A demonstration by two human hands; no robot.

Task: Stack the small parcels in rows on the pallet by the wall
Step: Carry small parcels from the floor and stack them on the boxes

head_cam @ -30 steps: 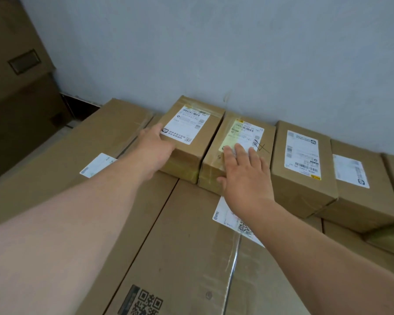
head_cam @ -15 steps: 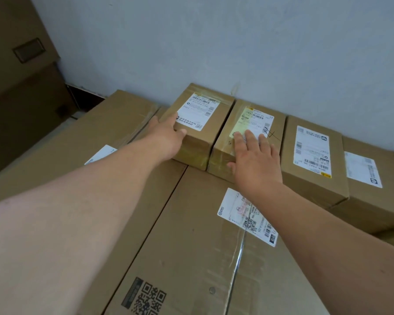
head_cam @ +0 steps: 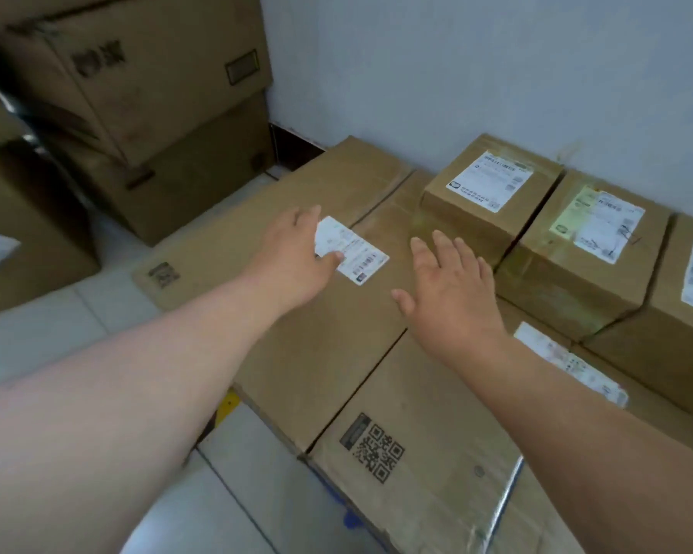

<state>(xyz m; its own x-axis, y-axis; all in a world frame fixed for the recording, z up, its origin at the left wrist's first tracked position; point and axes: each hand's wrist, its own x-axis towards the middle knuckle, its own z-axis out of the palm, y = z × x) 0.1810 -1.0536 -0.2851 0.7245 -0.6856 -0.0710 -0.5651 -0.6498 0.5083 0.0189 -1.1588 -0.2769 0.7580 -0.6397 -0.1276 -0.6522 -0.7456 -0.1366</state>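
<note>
A row of small brown cardboard parcels is seen in the upper right of the frame, set against the pale blue-grey wall (head_cam: 457, 74). The leftmost small parcel (head_cam: 465, 221), topped with a white shipping label, is placed side to side against the second small parcel (head_cam: 577, 281), which bears a yellow-green and white label. A third small parcel (head_cam: 673, 265) is cut off by the right edge. All three are carried on large flat brown cartons, and the pallet cannot be made out beneath them.

The left hand (head_cam: 293, 253) is held at the centre of the frame over the long flat brown carton (head_cam: 329, 353), partly covering that carton's white barcode label (head_cam: 361, 257). Its fingers (head_cam: 311, 217) are loosely extended and nothing is gripped; whether the label is touched cannot be told.

The right hand (head_cam: 453, 297) is held palm down just to the right of it, in front of the leftmost small parcel and near its lower front edge, with a gap visible between them. Its fingers are spread straight and nothing is held.

In the lower centre a second flat brown carton (head_cam: 429, 393) is laid beside the first, printed with a black QR code (head_cam: 377, 449) and marked by a white label (head_cam: 569, 361) that is partly hidden by the right forearm.

In the upper left a stack of large brown cartons (head_cam: 145, 74) is seen, standing on the pale tiled floor (head_cam: 57, 333).
</note>
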